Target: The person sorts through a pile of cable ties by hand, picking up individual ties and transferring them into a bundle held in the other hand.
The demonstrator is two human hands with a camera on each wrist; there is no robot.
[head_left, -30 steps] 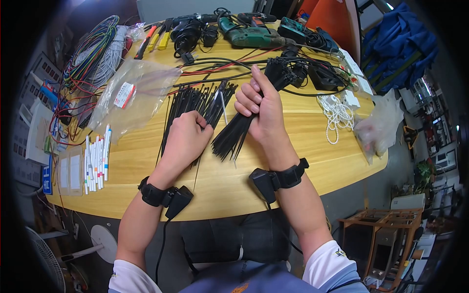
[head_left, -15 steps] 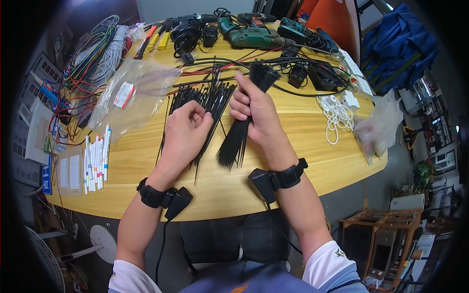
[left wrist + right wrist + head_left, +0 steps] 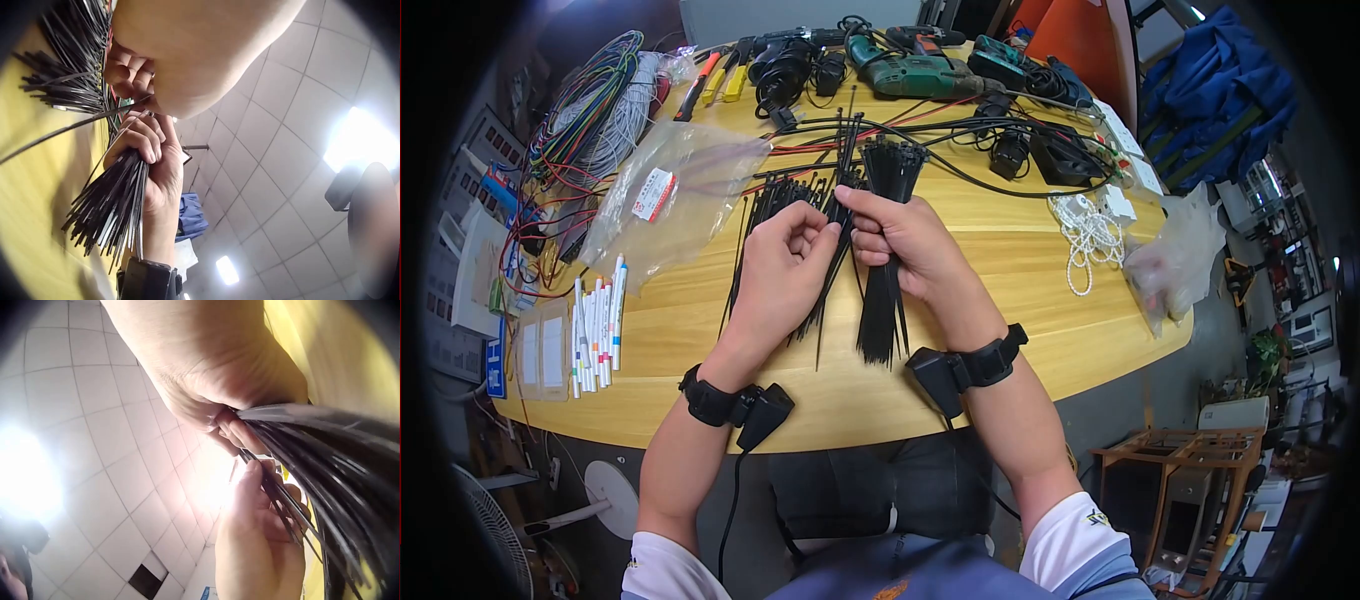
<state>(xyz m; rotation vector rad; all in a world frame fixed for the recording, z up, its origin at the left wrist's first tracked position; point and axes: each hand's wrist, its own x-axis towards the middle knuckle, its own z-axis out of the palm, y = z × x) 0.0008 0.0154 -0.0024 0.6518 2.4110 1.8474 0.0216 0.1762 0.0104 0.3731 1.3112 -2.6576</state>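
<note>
My right hand (image 3: 915, 245) grips a thick bundle of black cable ties (image 3: 883, 320), heads up and tails fanning down toward me. Beside it on the left, my left hand (image 3: 785, 265) pinches a cable tie (image 3: 59, 131) between thumb and fingers, its tail slanting out in the left wrist view. The right thumb and fingertips reach right up to the left fingertips, where a few ties (image 3: 275, 494) pass between the hands. Behind and beneath the left hand, a loose pile of black cable ties (image 3: 772, 195) lies on the table, partly hidden by that hand.
A clear plastic bag (image 3: 615, 225) and several markers (image 3: 600, 330) lie at left on the wooden table (image 3: 1050, 340). Coiled wires (image 3: 585, 115) sit at the back left. A green power drill (image 3: 915, 78) and black cables lie at the back, a white beaded cord (image 3: 1085, 235) at right.
The right hand has moved left with its bundle, which has swung from slanting right to nearly upright. The left hand has risen slightly, staying by the pile.
</note>
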